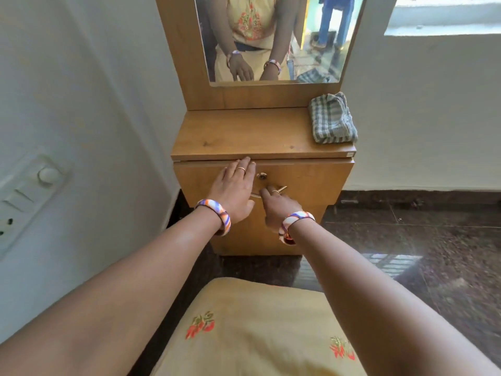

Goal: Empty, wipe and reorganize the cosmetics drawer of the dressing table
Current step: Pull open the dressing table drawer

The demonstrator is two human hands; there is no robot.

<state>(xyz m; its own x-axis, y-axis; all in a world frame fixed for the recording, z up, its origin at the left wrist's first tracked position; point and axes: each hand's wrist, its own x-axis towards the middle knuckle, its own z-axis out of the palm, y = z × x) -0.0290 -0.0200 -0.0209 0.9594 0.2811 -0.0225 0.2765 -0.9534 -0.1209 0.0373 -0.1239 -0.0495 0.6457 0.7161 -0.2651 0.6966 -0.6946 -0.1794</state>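
Observation:
The wooden dressing table [244, 134] has a closed drawer front [311, 180] with a round lock [262, 176] and a metal handle [282, 189]. My left hand [234, 189] lies flat on the drawer front, fingers straight, fingertips at its top edge. My right hand [279, 206] curls its fingers round the handle just below the lock. A folded green-and-white checked cloth [332, 119] lies on the table top at the right rear corner.
A mirror [273, 36] stands above the table top. A white wall with a switch panel [29, 191] is on the left. Dark stone floor [420, 240] spreads to the right. My yellow embroidered clothing [257, 335] fills the lower middle.

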